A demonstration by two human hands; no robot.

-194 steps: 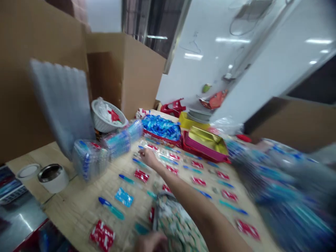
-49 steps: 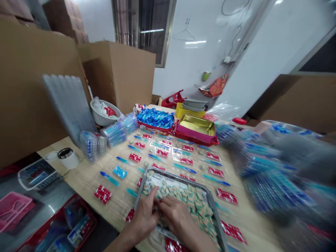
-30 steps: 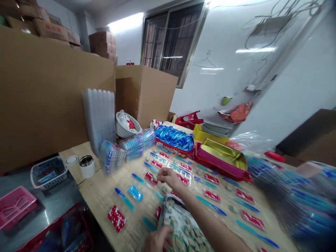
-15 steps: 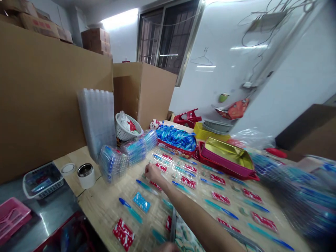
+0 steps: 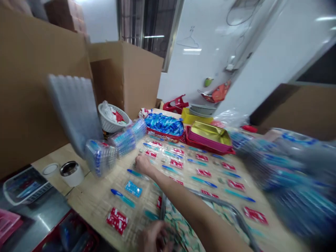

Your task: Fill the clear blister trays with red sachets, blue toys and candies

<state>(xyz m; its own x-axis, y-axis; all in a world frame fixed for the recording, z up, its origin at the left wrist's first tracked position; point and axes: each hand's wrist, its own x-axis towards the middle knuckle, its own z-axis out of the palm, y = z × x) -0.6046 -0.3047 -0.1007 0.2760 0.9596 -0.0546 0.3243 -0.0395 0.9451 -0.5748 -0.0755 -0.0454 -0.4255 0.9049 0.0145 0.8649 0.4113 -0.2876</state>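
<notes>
Small green-and-tan pieces (image 5: 181, 225) lay in a metal tray (image 5: 235, 211) at the near edge of the view, on a wooden table (image 5: 97, 196), with the person's right forearm crossing above them. The left hand (image 5: 154, 236) was at the near left side of that tray, blurred, its fingers curled inward; whether they pinched a piece, I could not tell. The right hand (image 5: 144, 164) reached out to the far left, its fingers bent and drawn together, tips turned down and hidden, so I could not tell what, if anything, they gripped. It was just beyond a blue-and-teal stick (image 5: 138, 173) and beside a red packet (image 5: 151, 154). Clear plastic trays (image 5: 172, 148) spread in rows over the table carried similar sticks and red-and-white packets; toward the near left, one light-blue packet (image 5: 133, 188) lay among them. Stacked clear trays (image 5: 101, 157) stood left of the right hand, a white cup (image 5: 72, 175) farther left, and, toward the back, a red container (image 5: 164, 135) heaped with blue sticks sat beside a gold-lined box (image 5: 210, 132).
</notes>
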